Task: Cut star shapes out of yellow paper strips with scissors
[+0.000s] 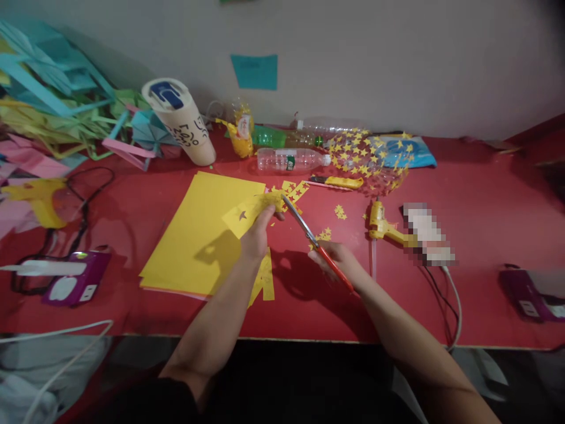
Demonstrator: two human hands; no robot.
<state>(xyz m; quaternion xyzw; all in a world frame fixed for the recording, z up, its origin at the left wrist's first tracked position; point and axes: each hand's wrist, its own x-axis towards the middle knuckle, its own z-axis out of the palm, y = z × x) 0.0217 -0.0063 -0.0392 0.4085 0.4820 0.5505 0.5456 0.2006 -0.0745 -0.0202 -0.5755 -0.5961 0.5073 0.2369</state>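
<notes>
My left hand (259, 231) is closed on a yellow paper strip (242, 215) with a cut-out in it, held above a stack of yellow sheets (194, 235). In my right hand (335, 264) are scissors (325, 257) with red handles, their blades pointing up and left. The blade tips are at the right end of the strip. Small yellow stars (339, 212) lie to the right of the blades, and more are beside my right hand. Strips with star-shaped holes (296, 191) lie behind the blade tips. Other yellow strips (268, 277) lie below my left hand.
Along the back of the red table (485, 206) stand a white tumbler (192, 132), plastic bottles (289, 159) and a star-covered clear object (357, 153). A yellow cutter (344, 182) lies before them. At right are a glue gun (378, 221) and a blurred phone (426, 232); folded paper fills the left.
</notes>
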